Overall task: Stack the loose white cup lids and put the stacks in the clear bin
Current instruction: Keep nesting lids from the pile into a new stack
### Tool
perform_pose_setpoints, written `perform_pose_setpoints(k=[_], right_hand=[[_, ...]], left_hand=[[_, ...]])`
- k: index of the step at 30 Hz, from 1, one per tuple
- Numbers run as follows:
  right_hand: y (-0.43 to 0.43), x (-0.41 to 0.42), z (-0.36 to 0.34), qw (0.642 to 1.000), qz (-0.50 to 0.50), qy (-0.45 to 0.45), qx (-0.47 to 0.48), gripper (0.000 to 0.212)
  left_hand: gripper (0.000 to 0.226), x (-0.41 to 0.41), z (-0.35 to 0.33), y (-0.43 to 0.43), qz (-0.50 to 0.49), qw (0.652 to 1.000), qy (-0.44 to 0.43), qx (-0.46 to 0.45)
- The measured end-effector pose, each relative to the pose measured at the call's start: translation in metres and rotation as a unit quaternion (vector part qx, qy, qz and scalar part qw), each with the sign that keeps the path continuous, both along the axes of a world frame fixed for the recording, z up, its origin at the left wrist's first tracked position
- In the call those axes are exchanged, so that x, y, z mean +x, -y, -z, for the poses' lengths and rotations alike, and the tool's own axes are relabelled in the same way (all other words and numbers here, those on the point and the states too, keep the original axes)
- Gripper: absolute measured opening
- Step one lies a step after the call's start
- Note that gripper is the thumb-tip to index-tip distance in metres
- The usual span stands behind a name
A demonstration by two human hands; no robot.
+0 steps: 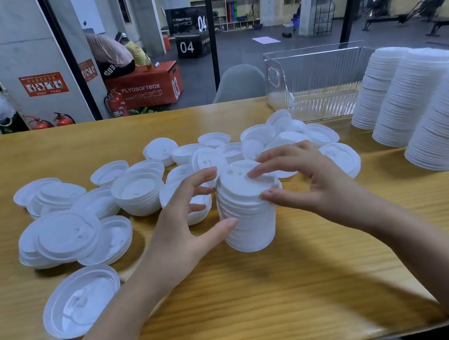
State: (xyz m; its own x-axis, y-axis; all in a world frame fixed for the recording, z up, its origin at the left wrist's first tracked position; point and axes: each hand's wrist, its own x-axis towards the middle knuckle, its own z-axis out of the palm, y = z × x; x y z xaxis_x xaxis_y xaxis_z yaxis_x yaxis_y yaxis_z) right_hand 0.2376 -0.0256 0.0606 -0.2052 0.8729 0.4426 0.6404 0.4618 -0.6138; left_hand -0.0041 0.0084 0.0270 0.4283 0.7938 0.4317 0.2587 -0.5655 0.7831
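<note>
standing upright near the middle of the wooden table [266,295], a short stack of white cup lids [248,225] sits between both hands. the right hand [305,183] lays its fingertips on the top lid and sets its thumb against the side just below the rim, so it appears to be pinching the upper lids, though the blur makes the firmness hard to judge. the left hand [179,227] is released, fingers spread and relaxed beside the stack's top, with only the thumb tip touching the stack's left side lower down. loose lids [161,150] lie scattered behind and to the left of the stack, some face up, some upside down, a few nested in small piles. one upturned lid [79,301] lies alone by the left forearm. the clear bin [318,81], ribbed and see-through, stands at the far right of the table behind the loose lids. three tall lid stacks [412,99] stand on the table just to its right.
</note>
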Motion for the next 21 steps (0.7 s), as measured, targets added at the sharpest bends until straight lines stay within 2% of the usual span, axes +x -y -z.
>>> perform_pose_setpoints(k=[12, 17, 21], right_hand=[[-0.002, -0.002, -0.001, 1.000, 0.010, 0.021, 0.008, 0.036], [0.005, 0.000, 0.008, 0.998, 0.020, -0.048, 0.031, 0.045], [0.004, 0.026, 0.024, 0.992, 0.096, -0.065, 0.059, 0.043]], left_hand=[[0.067, 0.008, -0.013, 0.001, -0.009, 1.000, 0.016, -0.006], [0.064, 0.020, -0.011, 0.005, -0.020, 1.000, -0.002, 0.001], [0.062, 0.021, -0.009, 0.006, -0.027, 1.000, 0.007, -0.013]])
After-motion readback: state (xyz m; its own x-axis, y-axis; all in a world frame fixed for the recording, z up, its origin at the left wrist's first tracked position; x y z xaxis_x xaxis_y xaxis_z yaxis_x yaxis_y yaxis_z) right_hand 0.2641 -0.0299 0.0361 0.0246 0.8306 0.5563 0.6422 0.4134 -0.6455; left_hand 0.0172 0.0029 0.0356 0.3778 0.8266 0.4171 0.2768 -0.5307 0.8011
